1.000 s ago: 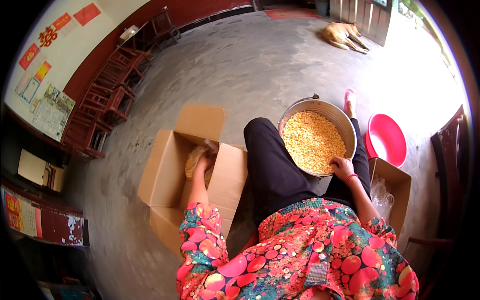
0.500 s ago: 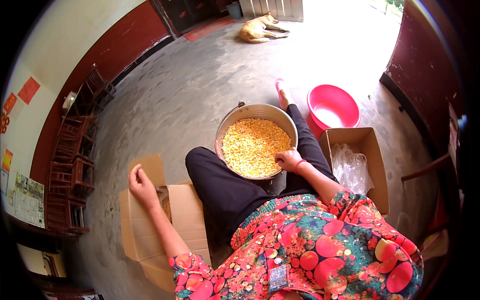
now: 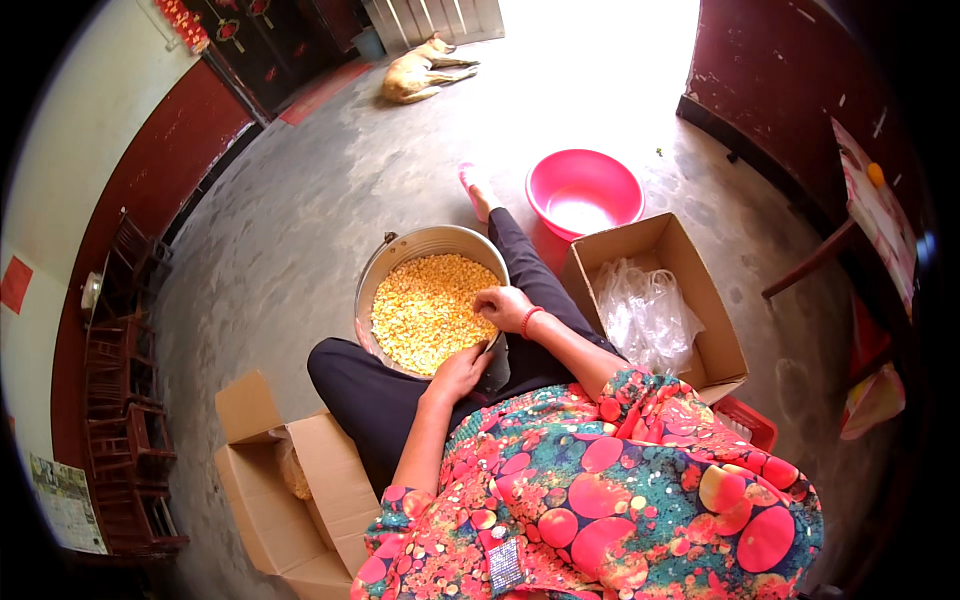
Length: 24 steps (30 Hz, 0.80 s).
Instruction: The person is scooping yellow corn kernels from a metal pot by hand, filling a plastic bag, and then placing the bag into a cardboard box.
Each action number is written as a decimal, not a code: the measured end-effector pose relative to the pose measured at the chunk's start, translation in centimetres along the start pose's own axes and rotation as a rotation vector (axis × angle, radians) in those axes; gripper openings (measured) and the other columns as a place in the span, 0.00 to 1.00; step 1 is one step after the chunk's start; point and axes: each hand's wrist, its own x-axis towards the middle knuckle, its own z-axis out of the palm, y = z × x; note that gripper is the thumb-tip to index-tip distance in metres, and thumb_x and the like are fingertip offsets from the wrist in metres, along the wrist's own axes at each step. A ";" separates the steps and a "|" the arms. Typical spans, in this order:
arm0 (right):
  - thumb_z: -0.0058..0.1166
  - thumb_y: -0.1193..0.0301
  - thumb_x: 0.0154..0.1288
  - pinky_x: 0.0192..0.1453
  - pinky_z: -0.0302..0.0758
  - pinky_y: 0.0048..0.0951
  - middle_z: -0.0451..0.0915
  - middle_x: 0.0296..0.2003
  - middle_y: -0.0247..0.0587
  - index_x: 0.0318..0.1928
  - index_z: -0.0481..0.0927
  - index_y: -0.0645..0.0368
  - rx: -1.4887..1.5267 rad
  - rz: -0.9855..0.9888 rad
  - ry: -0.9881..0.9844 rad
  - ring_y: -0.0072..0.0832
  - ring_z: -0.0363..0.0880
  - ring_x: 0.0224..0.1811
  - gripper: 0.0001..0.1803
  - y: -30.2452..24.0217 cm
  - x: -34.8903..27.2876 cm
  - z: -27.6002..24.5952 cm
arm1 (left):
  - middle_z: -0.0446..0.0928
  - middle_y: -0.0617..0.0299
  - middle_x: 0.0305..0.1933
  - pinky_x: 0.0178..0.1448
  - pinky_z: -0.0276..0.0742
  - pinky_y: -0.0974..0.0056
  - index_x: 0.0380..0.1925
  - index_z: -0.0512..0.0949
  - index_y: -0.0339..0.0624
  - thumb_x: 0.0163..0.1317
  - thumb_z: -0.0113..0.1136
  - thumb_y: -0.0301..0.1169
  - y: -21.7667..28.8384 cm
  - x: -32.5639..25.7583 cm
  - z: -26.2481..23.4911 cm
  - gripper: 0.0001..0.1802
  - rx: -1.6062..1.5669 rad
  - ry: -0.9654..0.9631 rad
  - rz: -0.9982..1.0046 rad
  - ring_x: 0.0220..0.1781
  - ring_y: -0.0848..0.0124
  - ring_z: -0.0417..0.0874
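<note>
A metal bucket [image 3: 434, 234] full of yellow corn kernels [image 3: 430, 300] stands between my legs. My right hand [image 3: 505, 308], with a red bracelet on the wrist, is over the right side of the kernels. Its fingers are curled together, and what they hold, if anything, is hidden. My left hand [image 3: 460, 372] reaches to the near right part of the bucket's rim, close below the right hand. Its fingers look stretched out toward the right, and nothing shows in them.
At my left, an open cardboard box [image 3: 335, 470] contains a bag of something yellowish [image 3: 292, 468]. Right of the bucket are a pink basin [image 3: 540, 190] and another cardboard box [image 3: 725, 350] with clear plastic bags [image 3: 650, 315]. A dog [image 3: 410, 78] lies farther off; wooden chairs [image 3: 125, 350] line the left wall.
My left hand has come from above the left cardboard box to the bucket's near rim. The right hand stays over the kernels. The whole view has shifted, with the bucket now farther left.
</note>
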 end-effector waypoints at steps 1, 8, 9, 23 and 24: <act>0.48 0.73 0.46 0.35 0.72 0.32 0.76 0.24 0.42 0.24 0.77 0.55 0.000 0.006 0.098 0.36 0.76 0.29 0.05 0.3 0.3 -1.2 | 0.72 0.47 0.43 0.50 0.66 0.64 0.45 0.70 0.37 0.57 0.48 0.37 0.1 -0.3 -0.2 0.19 -0.016 0.015 0.005 0.45 0.59 0.74; 0.48 0.73 0.48 0.38 0.70 0.28 0.74 0.26 0.41 0.27 0.76 0.57 -0.138 0.410 0.555 0.31 0.74 0.31 0.05 9.3 -6.3 -9.3 | 0.76 0.55 0.38 0.46 0.69 0.70 0.40 0.74 0.36 0.54 0.54 0.37 -1.6 -1.0 -0.4 0.17 -0.169 0.047 -0.090 0.41 0.70 0.76; 0.46 0.70 0.46 0.42 0.69 0.33 0.73 0.30 0.45 0.29 0.76 0.56 -0.060 0.532 0.534 0.38 0.73 0.35 0.08 12.1 -9.1 -10.2 | 0.76 0.55 0.38 0.46 0.69 0.70 0.40 0.74 0.36 0.54 0.53 0.37 -1.4 -0.9 -0.4 0.17 -0.163 0.042 -0.089 0.41 0.70 0.76; 0.49 0.61 0.47 0.49 0.67 0.33 0.74 0.43 0.48 0.38 0.77 0.61 -0.238 1.243 -0.356 0.39 0.72 0.46 0.20 21.7 -32.7 -0.7 | 0.77 0.59 0.34 0.42 0.69 0.71 0.38 0.74 0.36 0.56 0.51 0.36 -1.4 -0.9 -0.6 0.15 -0.115 0.060 -0.074 0.36 0.74 0.75; 0.46 0.61 0.48 0.50 0.67 0.32 0.73 0.43 0.49 0.39 0.76 0.62 -0.190 1.211 -0.307 0.40 0.71 0.47 0.20 22.5 -31.4 -0.9 | 0.77 0.59 0.33 0.42 0.69 0.71 0.38 0.74 0.36 0.56 0.51 0.36 -1.5 -0.7 -0.4 0.15 -0.102 0.064 -0.053 0.36 0.74 0.75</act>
